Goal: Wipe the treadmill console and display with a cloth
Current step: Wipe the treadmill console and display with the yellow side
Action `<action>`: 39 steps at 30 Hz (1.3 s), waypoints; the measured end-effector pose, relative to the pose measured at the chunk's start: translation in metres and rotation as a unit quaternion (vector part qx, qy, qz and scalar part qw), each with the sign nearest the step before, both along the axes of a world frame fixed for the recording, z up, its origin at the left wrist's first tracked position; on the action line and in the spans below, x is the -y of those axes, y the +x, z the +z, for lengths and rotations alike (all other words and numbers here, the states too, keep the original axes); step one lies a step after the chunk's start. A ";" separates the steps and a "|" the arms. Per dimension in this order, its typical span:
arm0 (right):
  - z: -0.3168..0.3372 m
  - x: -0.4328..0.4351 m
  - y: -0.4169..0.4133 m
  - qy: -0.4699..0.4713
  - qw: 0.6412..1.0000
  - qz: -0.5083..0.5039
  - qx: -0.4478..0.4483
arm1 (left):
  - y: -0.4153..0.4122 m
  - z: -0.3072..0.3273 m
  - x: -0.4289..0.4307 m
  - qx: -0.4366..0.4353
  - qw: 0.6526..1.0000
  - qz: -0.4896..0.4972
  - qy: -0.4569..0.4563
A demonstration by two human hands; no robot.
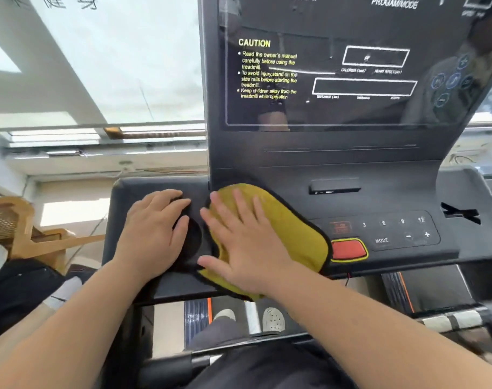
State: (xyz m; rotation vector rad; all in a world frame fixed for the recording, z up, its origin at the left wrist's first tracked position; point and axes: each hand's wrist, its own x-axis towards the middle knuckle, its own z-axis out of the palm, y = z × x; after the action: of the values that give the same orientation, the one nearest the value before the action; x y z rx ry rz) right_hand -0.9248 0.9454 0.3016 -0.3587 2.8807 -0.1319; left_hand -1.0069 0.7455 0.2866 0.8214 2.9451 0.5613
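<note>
A yellow cloth (292, 223) with a dark hem lies flat on the left half of the black treadmill console (393, 192). My right hand (242, 242) presses down on the cloth with fingers spread, palm flat. My left hand (152, 234) rests on the console's left end, fingers curled over the rim of a round cup holder (193, 242); it holds nothing. Above stands the glossy black display (351, 80) with yellow CAUTION text and white outlined boxes.
A red stop button (348, 249) and a keypad (402, 231) with MODE, plus and minus sit right of the cloth. A wooden chair (20, 228) stands at the left under a window. The treadmill belt and my shoes (273, 318) show below the console.
</note>
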 end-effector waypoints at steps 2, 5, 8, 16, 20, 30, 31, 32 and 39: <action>-0.002 0.008 -0.009 -0.005 0.999 0.048 0.001 | -0.002 0.000 0.002 0.008 0.999 0.005 0.041; -0.003 -0.006 -0.017 -0.007 0.999 0.006 -0.046 | -0.007 0.006 -0.003 0.026 0.994 0.025 0.099; -0.002 -0.031 -0.024 0.015 0.993 -0.044 -0.112 | -0.013 0.013 -0.014 0.039 0.991 0.054 0.115; 0.001 -0.051 -0.027 0.035 0.984 -0.077 -0.158 | -0.022 0.038 -0.046 0.059 0.962 0.081 0.254; 0.001 -0.045 -0.040 0.067 0.984 0.048 -0.158 | -0.034 0.057 -0.064 0.081 0.932 0.115 0.335; 0.047 -0.038 -0.110 0.066 0.942 -0.126 -0.305 | -0.066 0.093 -0.081 0.090 0.892 0.159 0.414; 0.047 -0.043 -0.108 0.061 0.938 -0.143 -0.310 | -0.067 0.098 -0.084 0.088 0.895 0.148 0.412; 0.044 -0.049 -0.105 0.056 0.934 -0.161 -0.314 | -0.069 0.104 -0.088 0.086 0.898 0.136 0.409; 0.068 -0.076 -0.119 -0.002 0.895 -0.259 -0.362 | -0.085 0.112 -0.108 0.044 0.896 0.100 0.429</action>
State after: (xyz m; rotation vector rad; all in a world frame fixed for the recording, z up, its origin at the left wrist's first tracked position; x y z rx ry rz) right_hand -1.0441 1.0217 0.3699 0.4914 3.6395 -0.1065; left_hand -1.0914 0.8531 0.3984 0.4675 2.6323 1.9211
